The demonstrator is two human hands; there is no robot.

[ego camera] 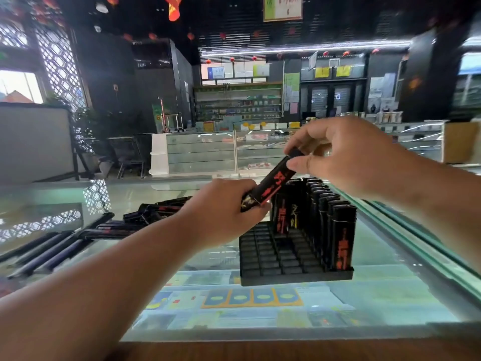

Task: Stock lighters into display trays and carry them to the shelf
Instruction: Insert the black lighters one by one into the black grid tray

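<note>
Two hands shared one black lighter (270, 183), tilted above display tray (286, 278): left hand (221, 217) gripped base, right hand (346, 155) pinched cap. Needed straightening upright b4 seating in empty slot (263, 246).

2 bare forearms (117, 277), hands (221, 212) — nails seemingly short

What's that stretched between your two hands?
One black lighter with red print, tilted: the left hand grips its lower end, the right hand pinches its top, above the tray, seen in the head view.
</note>
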